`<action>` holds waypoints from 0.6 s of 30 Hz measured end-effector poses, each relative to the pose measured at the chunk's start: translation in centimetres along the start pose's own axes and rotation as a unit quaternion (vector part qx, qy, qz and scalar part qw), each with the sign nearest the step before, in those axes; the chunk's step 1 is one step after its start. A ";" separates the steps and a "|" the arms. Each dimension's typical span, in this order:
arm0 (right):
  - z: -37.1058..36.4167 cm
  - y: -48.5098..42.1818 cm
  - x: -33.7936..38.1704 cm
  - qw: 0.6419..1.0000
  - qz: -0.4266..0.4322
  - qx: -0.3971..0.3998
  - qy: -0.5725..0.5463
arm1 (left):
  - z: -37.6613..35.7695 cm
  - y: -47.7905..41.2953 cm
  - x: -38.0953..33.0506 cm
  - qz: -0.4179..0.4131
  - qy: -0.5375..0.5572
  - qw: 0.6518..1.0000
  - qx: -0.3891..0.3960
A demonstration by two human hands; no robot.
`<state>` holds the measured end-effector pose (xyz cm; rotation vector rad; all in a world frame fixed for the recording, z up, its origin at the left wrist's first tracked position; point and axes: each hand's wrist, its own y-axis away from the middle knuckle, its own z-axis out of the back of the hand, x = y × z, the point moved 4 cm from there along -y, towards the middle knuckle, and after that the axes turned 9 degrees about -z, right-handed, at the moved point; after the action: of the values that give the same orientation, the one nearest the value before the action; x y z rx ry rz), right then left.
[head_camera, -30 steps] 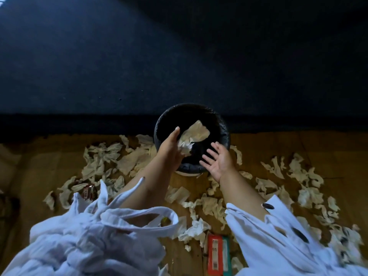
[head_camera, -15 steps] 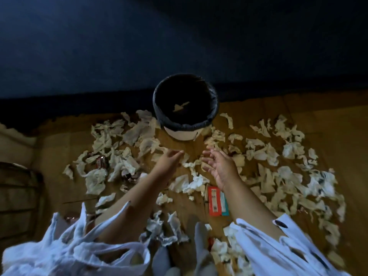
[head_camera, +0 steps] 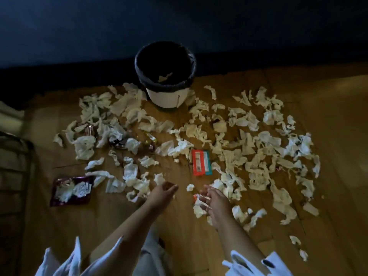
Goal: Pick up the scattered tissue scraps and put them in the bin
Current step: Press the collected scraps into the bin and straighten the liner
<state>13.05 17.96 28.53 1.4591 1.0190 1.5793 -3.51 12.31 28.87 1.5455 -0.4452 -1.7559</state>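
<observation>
A round bin [head_camera: 165, 96] with a black liner stands on the wooden floor at the far middle, one tissue scrap [head_camera: 164, 77] visible inside. Several white tissue scraps [head_camera: 256, 154] lie scattered across the floor left, right and in front of the bin. My left hand [head_camera: 162, 194] hovers low over the near floor, fingers loosely curled and holding nothing. My right hand [head_camera: 214, 198] is beside it, fingers relaxed, just above a small scrap [head_camera: 199, 208]. A tiny wad [head_camera: 190, 187] lies between the two hands.
A red and teal packet [head_camera: 201, 162] lies flat among the scraps. A dark purple wrapper [head_camera: 70, 191] sits at the near left, more small wrappers [head_camera: 89, 129] further left. A dark wall runs behind the bin, dark furniture [head_camera: 12, 176] at the left edge.
Both hands dropped a tissue wad into the bin, then drew back toward me and down to the near floor. The view has pulled away from the bin.
</observation>
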 end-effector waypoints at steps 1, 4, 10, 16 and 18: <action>1.4 0.1 -1.4 1.000 -0.005 -0.003 -0.004 | -1.2 0.9 0.8 0.006 0.008 1.000 -0.003; 5.4 -0.3 -5.5 1.000 -0.013 -0.012 -0.011 | -5.2 3.2 3.5 0.019 0.024 1.000 0.003; 12.0 -2.1 -11.7 0.998 -0.025 -0.052 -0.032 | -10.0 5.1 7.7 0.015 -0.022 0.999 0.039; 15.2 -9.2 -14.8 0.994 0.021 -0.097 -0.043 | -13.0 1.1 12.2 -0.049 -0.071 0.995 0.043; 15.9 -12.7 -16.5 0.992 0.043 -0.118 -0.021 | -14.8 -1.5 14.7 -0.065 -0.080 0.993 0.048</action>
<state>30.22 9.20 10.84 1.3802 0.7261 1.6613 10.18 5.84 14.50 1.5349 -0.5237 -1.9952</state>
